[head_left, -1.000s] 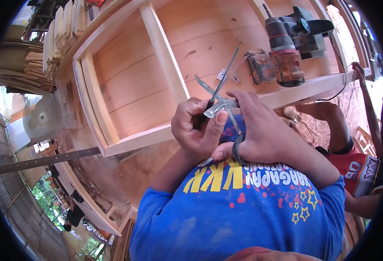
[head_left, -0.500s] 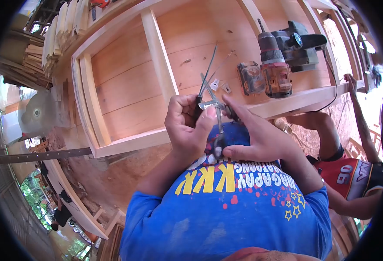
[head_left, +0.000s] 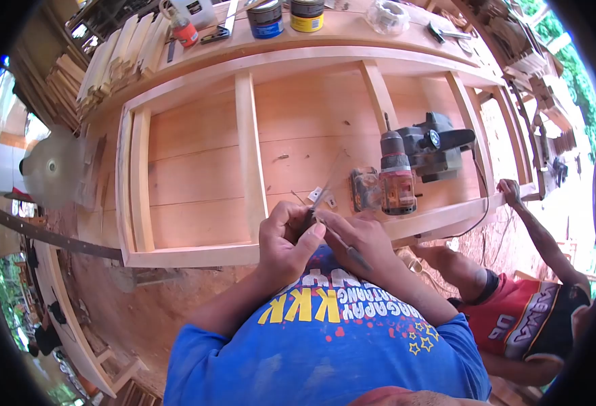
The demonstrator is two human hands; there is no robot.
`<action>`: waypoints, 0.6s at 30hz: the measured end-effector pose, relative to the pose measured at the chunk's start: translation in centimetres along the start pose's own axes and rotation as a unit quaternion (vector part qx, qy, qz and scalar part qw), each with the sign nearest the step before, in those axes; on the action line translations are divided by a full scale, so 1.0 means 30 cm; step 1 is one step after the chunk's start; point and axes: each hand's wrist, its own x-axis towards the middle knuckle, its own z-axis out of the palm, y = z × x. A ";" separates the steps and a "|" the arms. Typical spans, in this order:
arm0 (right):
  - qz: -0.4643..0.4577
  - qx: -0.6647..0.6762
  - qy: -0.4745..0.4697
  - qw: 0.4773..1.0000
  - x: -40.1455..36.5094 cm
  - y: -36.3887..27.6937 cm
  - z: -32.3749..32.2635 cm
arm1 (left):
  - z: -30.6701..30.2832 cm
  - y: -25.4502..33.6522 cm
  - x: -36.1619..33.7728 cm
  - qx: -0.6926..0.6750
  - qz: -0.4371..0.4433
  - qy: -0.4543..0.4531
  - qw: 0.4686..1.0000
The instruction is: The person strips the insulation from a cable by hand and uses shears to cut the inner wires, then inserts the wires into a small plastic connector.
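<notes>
My left hand (head_left: 286, 242) is closed around a small dark object with thin wires or strips sticking up from it, too small to name. Against it, my right hand (head_left: 365, 249) is closed, its fingertips at the same object; a slim metal tool (head_left: 349, 254) lies in its grip. Both hands are in front of the blue shirt, at the near edge of a wooden frame (head_left: 196, 256). Just beyond the fingers, small light pieces (head_left: 315, 195) lie on the boards. A red and black drill (head_left: 397, 179) stands right of them, beside a battery (head_left: 365, 189).
A black power tool (head_left: 437, 145) with a cord is right of the drill. Cans (head_left: 266, 20), a red bottle (head_left: 184, 30) and a hammer (head_left: 447, 34) rest on the far bench. At the right, a person in a red jersey (head_left: 501, 314) touches the frame.
The view has tilted up, showing the far bench. My right hand has closed in against my left, and the metal tool has turned from upright to slanted.
</notes>
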 end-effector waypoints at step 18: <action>0.020 0.149 0.007 0.989 -0.041 -0.061 -0.045 | -0.029 -0.022 0.004 0.038 -0.014 0.180 0.983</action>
